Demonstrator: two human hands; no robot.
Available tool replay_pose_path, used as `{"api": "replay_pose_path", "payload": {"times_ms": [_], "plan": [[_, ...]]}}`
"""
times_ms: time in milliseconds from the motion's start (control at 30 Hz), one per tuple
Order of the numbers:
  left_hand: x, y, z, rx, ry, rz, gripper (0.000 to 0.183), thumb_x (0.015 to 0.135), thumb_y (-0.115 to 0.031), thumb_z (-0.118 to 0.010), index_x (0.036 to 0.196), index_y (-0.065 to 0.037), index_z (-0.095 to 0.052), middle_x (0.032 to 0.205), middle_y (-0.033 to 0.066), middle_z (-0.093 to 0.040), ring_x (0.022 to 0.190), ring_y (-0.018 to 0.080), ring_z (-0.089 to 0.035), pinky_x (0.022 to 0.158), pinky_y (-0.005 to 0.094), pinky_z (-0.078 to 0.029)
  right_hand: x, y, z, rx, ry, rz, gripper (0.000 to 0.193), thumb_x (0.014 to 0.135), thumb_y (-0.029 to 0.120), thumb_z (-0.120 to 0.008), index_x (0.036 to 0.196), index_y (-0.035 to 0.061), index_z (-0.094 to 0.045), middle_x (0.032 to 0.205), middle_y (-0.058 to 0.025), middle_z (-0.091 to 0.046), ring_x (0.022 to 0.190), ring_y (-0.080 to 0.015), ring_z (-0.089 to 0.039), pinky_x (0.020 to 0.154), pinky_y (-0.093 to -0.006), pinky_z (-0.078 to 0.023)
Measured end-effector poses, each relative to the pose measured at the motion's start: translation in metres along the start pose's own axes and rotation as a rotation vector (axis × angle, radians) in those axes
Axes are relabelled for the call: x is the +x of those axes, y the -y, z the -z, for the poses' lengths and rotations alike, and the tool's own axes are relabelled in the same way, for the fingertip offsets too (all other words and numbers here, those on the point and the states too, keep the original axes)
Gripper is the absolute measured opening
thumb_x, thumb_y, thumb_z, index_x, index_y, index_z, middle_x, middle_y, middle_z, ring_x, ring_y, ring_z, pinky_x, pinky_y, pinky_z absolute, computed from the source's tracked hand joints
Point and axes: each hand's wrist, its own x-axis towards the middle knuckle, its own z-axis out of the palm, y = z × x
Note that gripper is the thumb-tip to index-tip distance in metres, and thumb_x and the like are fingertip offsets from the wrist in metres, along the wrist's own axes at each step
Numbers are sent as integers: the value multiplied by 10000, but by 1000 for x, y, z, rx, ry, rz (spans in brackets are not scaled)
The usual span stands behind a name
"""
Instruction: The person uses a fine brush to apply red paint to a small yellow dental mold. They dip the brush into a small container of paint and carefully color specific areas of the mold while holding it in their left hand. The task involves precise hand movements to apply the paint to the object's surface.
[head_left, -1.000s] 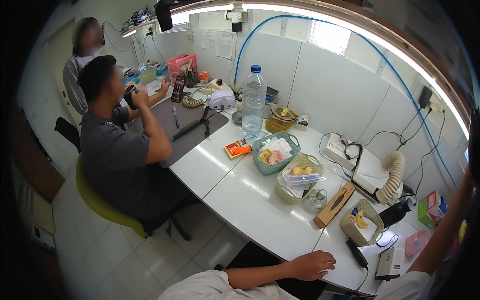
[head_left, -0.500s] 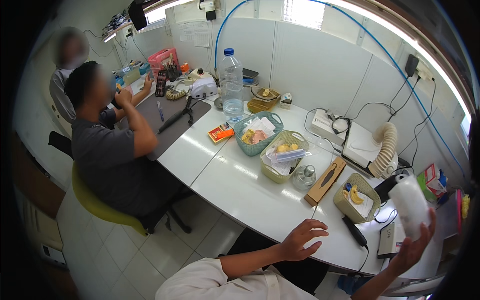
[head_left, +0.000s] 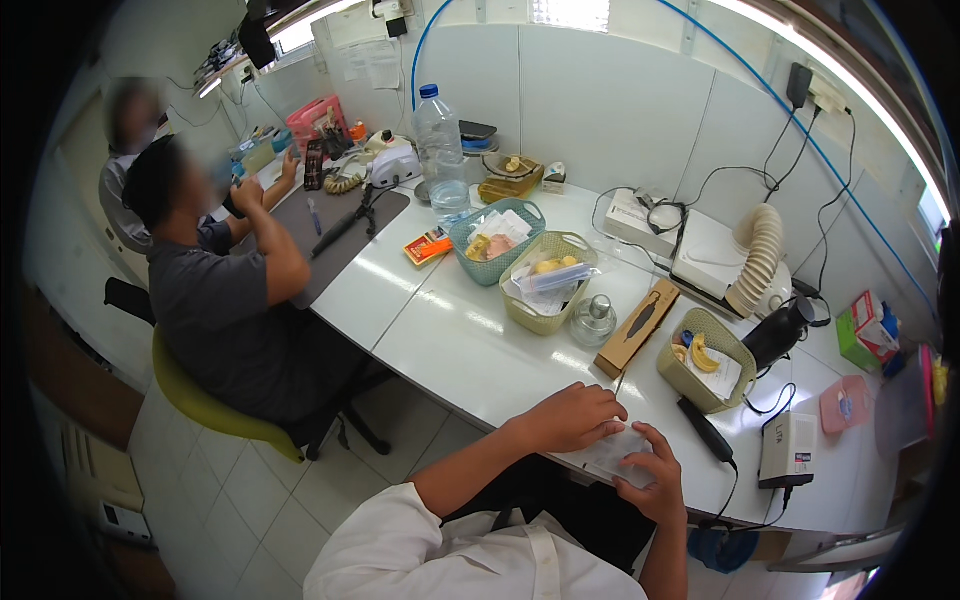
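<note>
Between my two hands, at the table's front edge, is a whitish translucent container (head_left: 607, 456), partly covered by my fingers. My right hand (head_left: 656, 478) grips its right side, thumb and fingers curved round it. Bent over its upper part are the fingers of my left hand (head_left: 572, 418); what the fingertips press on is hidden. Just beyond my hands lie a long brown cardboard box (head_left: 637, 328) and a lidded glass jar (head_left: 593, 322). A black handpiece (head_left: 706, 430) with a cord rests to the right of my right hand.
Baskets with papers and dental models stand beyond: a teal one (head_left: 490, 268), an olive one (head_left: 530, 316) and another olive one (head_left: 680, 375). At right are a control box (head_left: 788, 450), a black bottle (head_left: 778, 335) and a hose machine (head_left: 715, 265). A seated co-worker (head_left: 215, 260) is at left.
My right hand has brought the whitish container from the far right leftward to the table's front edge. My left hand has moved up and left and closed onto it. The view has shifted slightly.
</note>
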Motion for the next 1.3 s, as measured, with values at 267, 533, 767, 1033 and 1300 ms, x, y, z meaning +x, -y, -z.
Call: {"api": "replay_pose_path", "payload": {"times_ms": [267,533,767,1033,1300], "plan": [[25,4,-15,-93,129,86,245,937,-253,-640,1043,-32,-626,1039,146,-618,1046,327,-586,924,423,-471,2,10,-1,-93,22,-56,465,631,53,-811,1073,72,-668,1389,-188,-543,1278,-383,-546,1052,-435,-456],[33,0,-9,-67,160,87,251,930,-237,-625,1048,-17,-653,1051,153,-650,1061,329,-579,948,409,-469,4,16,-3,-136,-53,-119,820,611,73,-850,1352,55,-498,1360,-194,-550,1251,-367,-556,1048,-420,-462],[38,2,-12,23,158,60,251,924,-271,-684,1008,-37,-650,1034,137,-635,1076,321,-547,943,413,-450,5,22,-3,-125,-66,-213,868,607,104,-873,1378,36,-479,1346,-189,-573,1232,-356,-578,1055,-416,-461],[31,-13,-5,212,91,-3,253,903,-283,-680,1067,-90,-681,1128,67,-601,1131,276,-533,1022,406,-398,-4,12,-5,-142,-94,-230,903,643,149,-900,1419,37,-452,1359,-176,-579,1255,-336,-574,1085,-417,-446],[-28,-57,17,39,-65,-109,219,767,-82,-753,972,-148,-715,1057,26,-670,1013,260,-640,898,399,-486,-8,13,-2,-82,-102,-305,910,688,162,-862,1463,69,-393,1433,-175,-495,1323,-355,-497,1186,-435,-343]]}}
